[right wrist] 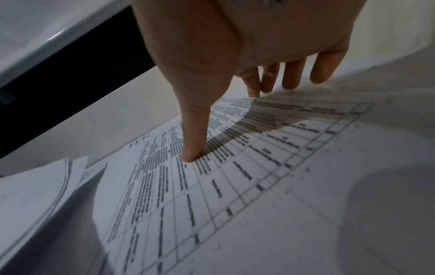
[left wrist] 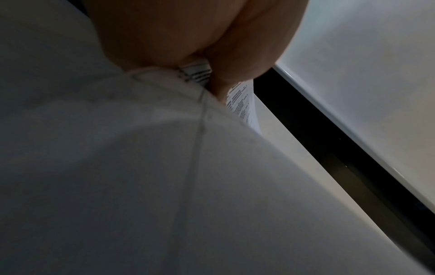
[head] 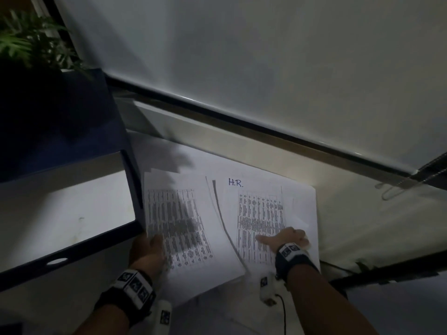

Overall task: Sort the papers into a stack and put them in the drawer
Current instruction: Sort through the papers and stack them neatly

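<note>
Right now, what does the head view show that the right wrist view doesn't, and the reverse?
Only the head view shows the left hand gripping a lifted sheaf, the open drawer beside it, a plant, and "H.R." handwritten atop the flat sheet. Only the right wrist view shows the four fingers reaching down to the paper, and the table's grid lines close up. Both show the right hand with its thumb pressed on the printed table, and the curled edge of the sheaf.
</note>
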